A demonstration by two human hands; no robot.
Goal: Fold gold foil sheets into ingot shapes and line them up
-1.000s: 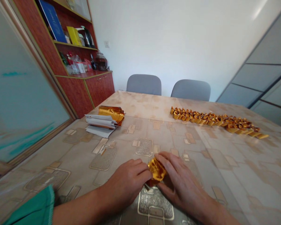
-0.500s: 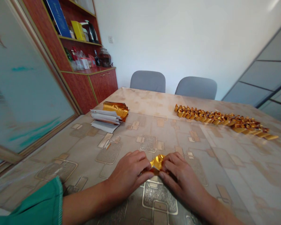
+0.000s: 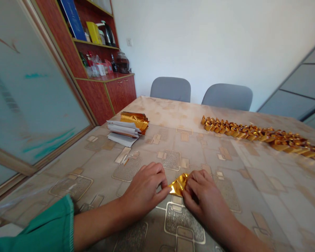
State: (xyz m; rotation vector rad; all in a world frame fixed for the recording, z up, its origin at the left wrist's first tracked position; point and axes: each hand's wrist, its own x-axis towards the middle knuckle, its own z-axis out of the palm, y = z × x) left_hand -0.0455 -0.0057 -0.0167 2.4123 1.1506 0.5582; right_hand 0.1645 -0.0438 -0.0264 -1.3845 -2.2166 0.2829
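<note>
A small piece of shiny gold foil (image 3: 179, 184) lies between my two hands, above the patterned tabletop near its front. My left hand (image 3: 150, 184) pinches the foil's left tip between thumb and fingertips. On the other side my right hand (image 3: 201, 192) is closed on the right end, its fingers curled and covering part of the foil. Farther back at the left rests a stack of gold and white sheets (image 3: 130, 127). Rows of folded gold pieces (image 3: 252, 133) stretch along the table's right side.
The table (image 3: 162, 112) has a clear plastic cover. Two grey chairs (image 3: 170, 89) stand behind it against the white wall. At the back left is a red cabinet (image 3: 120, 92) with bottles and boxes. A glass sliding door (image 3: 36, 87) borders the left.
The foil now shows a broader, smoother gold face, and its white edge is out of sight. My left fingers have opened into a looser pinch. The view has shifted slightly left.
</note>
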